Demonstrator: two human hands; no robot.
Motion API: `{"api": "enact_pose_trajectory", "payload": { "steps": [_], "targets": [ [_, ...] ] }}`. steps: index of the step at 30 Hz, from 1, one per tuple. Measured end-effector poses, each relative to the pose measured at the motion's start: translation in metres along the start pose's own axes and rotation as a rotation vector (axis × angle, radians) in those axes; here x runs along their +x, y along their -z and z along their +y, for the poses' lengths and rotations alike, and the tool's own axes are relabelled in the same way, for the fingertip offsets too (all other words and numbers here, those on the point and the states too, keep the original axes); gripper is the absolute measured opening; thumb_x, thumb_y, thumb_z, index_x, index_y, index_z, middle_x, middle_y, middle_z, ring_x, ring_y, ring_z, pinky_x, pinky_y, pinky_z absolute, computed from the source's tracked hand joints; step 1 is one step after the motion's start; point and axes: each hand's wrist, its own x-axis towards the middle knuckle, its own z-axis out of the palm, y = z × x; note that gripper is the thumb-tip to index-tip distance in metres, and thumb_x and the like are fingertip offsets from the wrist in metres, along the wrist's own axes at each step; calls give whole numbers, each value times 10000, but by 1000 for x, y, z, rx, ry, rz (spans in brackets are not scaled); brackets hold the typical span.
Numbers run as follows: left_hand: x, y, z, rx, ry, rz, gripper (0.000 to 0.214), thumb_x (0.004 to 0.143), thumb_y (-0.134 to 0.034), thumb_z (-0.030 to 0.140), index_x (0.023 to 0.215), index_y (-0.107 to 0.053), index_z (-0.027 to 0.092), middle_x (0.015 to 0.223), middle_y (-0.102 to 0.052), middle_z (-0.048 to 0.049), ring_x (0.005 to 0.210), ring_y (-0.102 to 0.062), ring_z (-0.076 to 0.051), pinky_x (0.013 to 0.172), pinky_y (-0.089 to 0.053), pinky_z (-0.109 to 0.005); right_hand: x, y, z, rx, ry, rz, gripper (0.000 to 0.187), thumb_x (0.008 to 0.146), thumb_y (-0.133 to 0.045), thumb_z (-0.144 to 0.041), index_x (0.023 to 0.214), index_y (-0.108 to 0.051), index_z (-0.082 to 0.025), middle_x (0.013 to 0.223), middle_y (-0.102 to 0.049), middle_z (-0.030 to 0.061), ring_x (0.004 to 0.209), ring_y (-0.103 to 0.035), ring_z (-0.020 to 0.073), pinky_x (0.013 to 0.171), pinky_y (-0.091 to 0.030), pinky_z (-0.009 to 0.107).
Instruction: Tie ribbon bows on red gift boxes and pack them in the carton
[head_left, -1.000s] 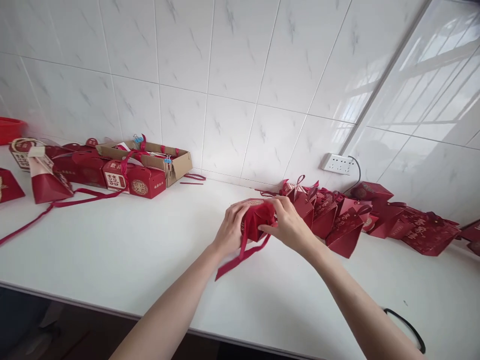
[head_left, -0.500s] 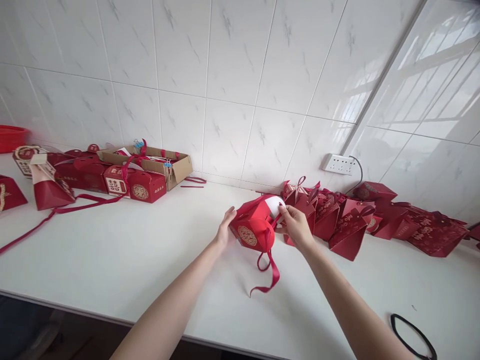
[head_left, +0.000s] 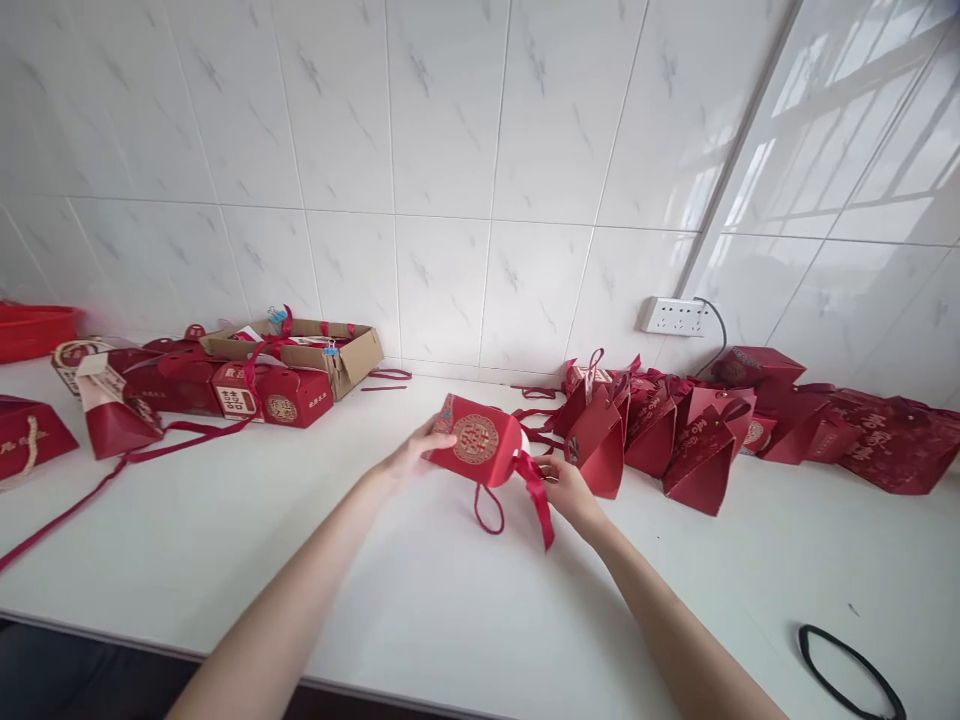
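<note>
One red box held above a white counter against tiled walls

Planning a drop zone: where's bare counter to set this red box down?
Free: white counter between long red ribbon and left forearm; between right forearm and black loop band. Crowded: brown cardboard box back-left, red paper bags back-right, beyond the held red gift box.

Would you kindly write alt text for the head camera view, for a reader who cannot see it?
A left hand grips one end of a red gift box over a white counter while the right hand pinches its ribbon. More red boxes line the tiled wall at right; a cardboard box sits far left.
</note>
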Motion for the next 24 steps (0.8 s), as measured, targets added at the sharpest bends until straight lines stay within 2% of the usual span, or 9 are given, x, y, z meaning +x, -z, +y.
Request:
{"api": "enact_pose_trajectory", "payload": {
  "steps": [4, 8, 12, 15, 17, 20, 24],
  "targets": [
    [-3, 25, 49, 342, 41, -7, 628, 635, -715, 376, 1209, -502, 238, 1192, -631, -62, 1128, -575, -290, 924, -481, -404, 4, 2, 3, -205, 20, 55, 259, 730, -460, -6, 825, -637, -168, 822, -673, 37, 692, -655, 143, 605, -524, 235],
    [-3, 38, 93, 820, 90, 1, 828, 623, -738, 416, 1359, -391, 263, 1280, -573, -82, 1170, -545, -302, 956, -462, -405, 3, 4, 4, -414, 39, 93, 331, 780, -396, -16, 881, -667, -176, 835, -680, 43, 621, -633, 141, 603, -486, 254],
    [-9, 41, 127, 1147, 93, 68, 877, 637, -711, 480, 1408, -341, 285, 1387, -484, -94, 1242, -484, -326, 967, -447, -395, 3, 10, 4, -618, 83, 133, 391, 772, -377, 27, 906, -687, -170, 979, -681, 83, 878, -643, 200, 690, -455, 269],
    [-14, 50, 146, 1249, 90, 200, 886, 636, -699, 520, 1416, -332, 313, 1455, -406, -71, 1291, -430, -333, 986, -430, -391, 2, 13, 4, -736, 117, 142, 454, 740, -361, 69, 945, -693, -164, 1088, -659, 96, 974, -617, 223, 711, -438, 277],
    [-16, 57, 154, 1234, 81, 223, 883, 651, -689, 526, 1424, -319, 314, 1455, -408, -72, 1290, -432, -328, 988, -431, -392, 0, 14, 3, -788, 129, 137, 470, 738, -357, 71, 975, -696, -152, 1097, -658, 107, 970, -621, 232, 701, -436, 280],
    [-18, 66, 158, 1211, 32, 242, 865, 661, -695, 506, 1420, -337, 298, 1444, -419, -91, 1284, -436, -335, 984, -437, -405, -5, 14, 0, -845, 152, 140, 486, 738, -359, 67, 1008, -702, -147, 1103, -654, 114, 958, -630, 238, 688, -439, 281],
    [-20, 71, 158, 1268, 18, 355, 964, 588, -766, 467, 1426, -321, 296, 1335, -517, -104, 1207, -502, -353, 981, -433, -459, -10, 16, -7, -899, 200, 185, 498, 746, -342, 56, 1007, -712, -151, 1109, -635, 122, 955, -617, 258, 638, -444, 298]
  ]
}}
